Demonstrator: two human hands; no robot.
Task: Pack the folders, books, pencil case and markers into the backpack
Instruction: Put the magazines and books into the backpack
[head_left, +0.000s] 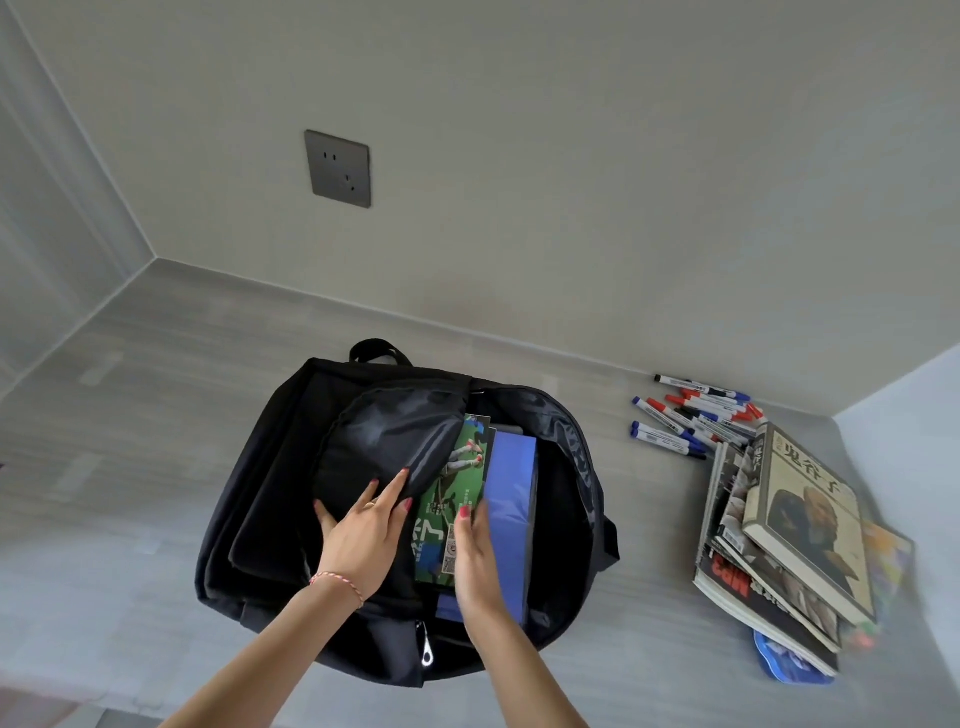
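A black backpack (270, 499) lies open on the grey surface. Inside it stand a blue folder (511, 499) and a green book (441, 514) with a sports picture. My left hand (363, 535) holds back the front flap (384, 441) of the bag, fingers over its edge. My right hand (475, 556) grips the near end of the green book and the blue folder inside the opening. A pile of markers (696, 415) with red and blue caps lies to the right. A stack of books (784, 545) lies in front of the markers.
A wall with a dark power socket (337, 169) rises behind the surface. A second wall closes the right side beyond the books. Something blue (789, 667) and something yellow (891, 551) stick out from under the book stack. The bag's zip pull (427, 649) hangs at its near edge.
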